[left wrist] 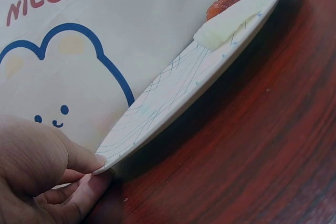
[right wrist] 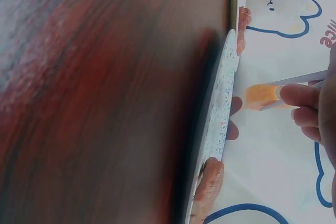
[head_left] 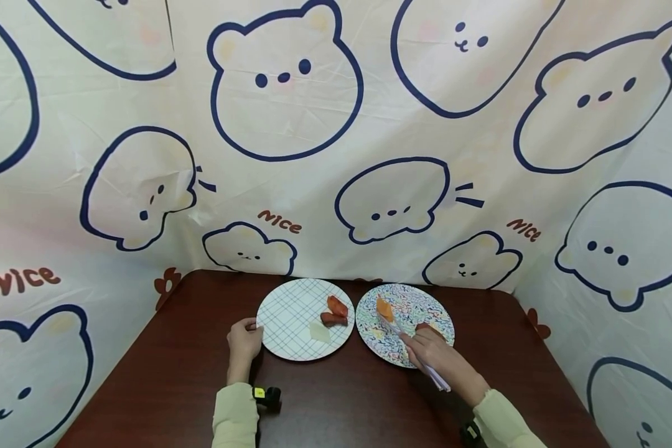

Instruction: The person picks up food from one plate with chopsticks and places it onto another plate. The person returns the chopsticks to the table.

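Observation:
My left hand (head_left: 244, 339) pinches the left rim of a white plate with a blue grid (head_left: 291, 323), thumb on top and fingers beneath. On that plate lie a pale green piece (head_left: 320, 332), an orange-red piece (head_left: 337, 306) and a brown-red piece (head_left: 333, 319). My right hand (head_left: 434, 354) grips light-coloured tongs (head_left: 438, 378) over a speckled plate (head_left: 400, 354). Between the tong tips is an orange-yellow piece (right wrist: 261, 96), held above the plate in the right wrist view. A brownish piece (right wrist: 209, 184) rests on the speckled plate, partly behind my right hand in the head view.
The two plates stand side by side near the back of the dark wooden table (head_left: 325, 404). Behind and at both sides hangs a pale cloth (head_left: 313, 186) with bear drawings. A black band with a yellow mark (head_left: 266, 395) is on my left wrist.

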`<control>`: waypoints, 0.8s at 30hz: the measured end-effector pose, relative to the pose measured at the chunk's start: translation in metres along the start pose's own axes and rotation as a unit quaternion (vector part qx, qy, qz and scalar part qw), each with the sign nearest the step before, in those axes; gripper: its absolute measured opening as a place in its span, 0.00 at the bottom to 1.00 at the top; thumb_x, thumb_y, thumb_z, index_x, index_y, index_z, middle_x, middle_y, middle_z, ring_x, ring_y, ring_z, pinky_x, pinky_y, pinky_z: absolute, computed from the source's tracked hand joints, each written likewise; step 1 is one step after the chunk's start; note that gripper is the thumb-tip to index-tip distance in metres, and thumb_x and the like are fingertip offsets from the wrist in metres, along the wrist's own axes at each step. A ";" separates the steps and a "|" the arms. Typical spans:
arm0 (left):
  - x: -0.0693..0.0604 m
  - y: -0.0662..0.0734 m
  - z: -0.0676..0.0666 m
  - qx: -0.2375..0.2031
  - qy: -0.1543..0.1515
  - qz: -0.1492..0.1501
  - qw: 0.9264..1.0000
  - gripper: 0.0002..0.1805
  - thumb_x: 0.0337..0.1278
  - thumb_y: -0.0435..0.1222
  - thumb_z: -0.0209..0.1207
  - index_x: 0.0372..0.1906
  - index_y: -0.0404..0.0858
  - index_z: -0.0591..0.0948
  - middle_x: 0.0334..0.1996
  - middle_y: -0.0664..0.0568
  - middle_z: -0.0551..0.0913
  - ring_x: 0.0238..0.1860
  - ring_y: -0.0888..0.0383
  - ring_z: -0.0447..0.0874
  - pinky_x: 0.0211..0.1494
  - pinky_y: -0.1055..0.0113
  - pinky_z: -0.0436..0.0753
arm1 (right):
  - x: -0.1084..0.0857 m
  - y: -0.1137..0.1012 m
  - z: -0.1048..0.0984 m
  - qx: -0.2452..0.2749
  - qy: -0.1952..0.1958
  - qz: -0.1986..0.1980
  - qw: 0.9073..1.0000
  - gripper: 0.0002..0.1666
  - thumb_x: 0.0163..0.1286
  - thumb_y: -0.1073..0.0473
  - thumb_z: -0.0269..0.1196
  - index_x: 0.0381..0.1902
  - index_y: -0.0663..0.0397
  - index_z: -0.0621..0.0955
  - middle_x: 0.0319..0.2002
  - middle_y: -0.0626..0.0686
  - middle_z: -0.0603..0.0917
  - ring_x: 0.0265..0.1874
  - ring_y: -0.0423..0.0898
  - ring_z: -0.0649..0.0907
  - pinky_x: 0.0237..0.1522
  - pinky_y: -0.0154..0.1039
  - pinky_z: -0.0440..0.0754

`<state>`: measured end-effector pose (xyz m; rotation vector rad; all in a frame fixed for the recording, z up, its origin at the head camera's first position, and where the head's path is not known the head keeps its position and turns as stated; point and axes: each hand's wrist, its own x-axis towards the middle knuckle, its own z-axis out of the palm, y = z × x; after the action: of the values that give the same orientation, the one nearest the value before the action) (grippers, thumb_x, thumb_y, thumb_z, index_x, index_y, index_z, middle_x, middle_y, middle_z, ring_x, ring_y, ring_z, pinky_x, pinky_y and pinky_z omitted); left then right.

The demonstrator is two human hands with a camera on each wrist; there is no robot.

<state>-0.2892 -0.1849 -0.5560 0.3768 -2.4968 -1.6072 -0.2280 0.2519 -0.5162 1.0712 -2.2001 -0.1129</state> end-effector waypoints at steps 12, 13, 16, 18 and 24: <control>0.001 0.000 0.000 0.002 -0.004 0.000 1.000 0.22 0.72 0.32 0.53 0.64 0.24 0.76 0.56 0.28 0.77 0.57 0.33 0.78 0.54 0.42 0.81 | 0.012 -0.006 0.001 0.047 0.027 -0.003 0.999 0.35 0.85 0.52 0.32 0.55 0.65 0.83 0.24 0.44 0.76 0.27 0.37 0.75 0.31 0.29 0.76; 0.001 0.000 0.000 0.003 -0.004 0.000 1.000 0.21 0.72 0.32 0.53 0.64 0.24 0.76 0.56 0.28 0.78 0.57 0.34 0.79 0.54 0.42 0.81 | 0.013 -0.007 0.002 0.051 0.032 -0.006 0.998 0.35 0.85 0.52 0.32 0.54 0.66 0.83 0.24 0.44 0.76 0.27 0.37 0.75 0.31 0.29 0.76; 0.001 -0.003 0.000 0.004 -0.004 0.001 1.000 0.21 0.72 0.32 0.54 0.63 0.24 0.76 0.56 0.28 0.78 0.57 0.34 0.79 0.54 0.42 0.81 | 0.019 -0.010 0.001 0.057 0.033 -0.004 0.998 0.35 0.85 0.52 0.32 0.53 0.66 0.84 0.24 0.45 0.76 0.26 0.37 0.75 0.30 0.27 0.75; 0.000 -0.003 0.000 0.002 -0.003 0.002 1.000 0.21 0.71 0.32 0.54 0.63 0.24 0.76 0.56 0.28 0.78 0.57 0.34 0.79 0.54 0.42 0.81 | 0.021 -0.012 0.000 0.055 0.028 0.001 0.998 0.36 0.85 0.52 0.31 0.53 0.66 0.83 0.24 0.45 0.76 0.27 0.37 0.75 0.30 0.27 0.76; 0.001 -0.001 0.000 -0.003 0.002 0.002 1.000 0.21 0.71 0.32 0.55 0.63 0.24 0.77 0.56 0.29 0.78 0.57 0.34 0.79 0.55 0.42 0.81 | 0.032 -0.019 0.001 0.072 0.046 0.014 0.996 0.35 0.86 0.53 0.33 0.51 0.68 0.84 0.27 0.46 0.79 0.29 0.39 0.76 0.32 0.27 0.76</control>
<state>-0.2903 -0.1859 -0.5570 0.3735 -2.4873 -1.6111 -0.2301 0.2161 -0.5065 1.1006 -2.1650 0.1069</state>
